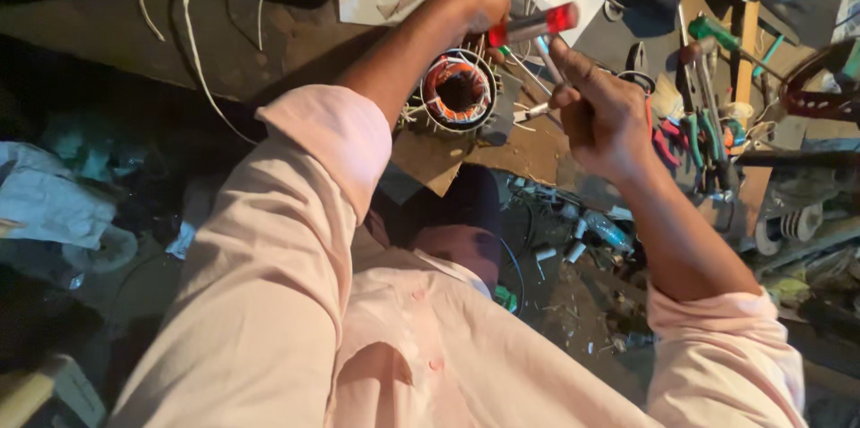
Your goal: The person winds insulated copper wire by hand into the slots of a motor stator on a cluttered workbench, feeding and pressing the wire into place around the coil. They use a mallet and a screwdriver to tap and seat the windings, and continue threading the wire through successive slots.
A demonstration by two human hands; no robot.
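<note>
Stator [458, 92] of a small electric motor, its copper-coloured winding ringed by a pale metal core, sits on the cluttered bench [296, 43] just beyond the person's knees, its bore facing up toward the camera, so its axis runs roughly vertical. Judged by its laminated core, it is likely heavy for its size and rigid, while the thin wire leads fanning from it look soft and easily snapped (the outer rim seems the safer place to take hold, not the coils). The left hand [484, 0] reaches over the stator's far side, fingers curled shut near the red-handled tool [535, 24]; whether they grip that handle or something behind it cannot be told. The tool's translucent handle lies nearly level, its long axis running left to right and tilting slightly upward to the right, just above the stator. The right hand [602, 115] hovers beside the stator on the right, thumb and fingers pinched together on a thin pale wire or sleeve [536, 110] leading toward the winding. Pliers and screwdrivers [708, 124] lie well apart at the right edge
</note>
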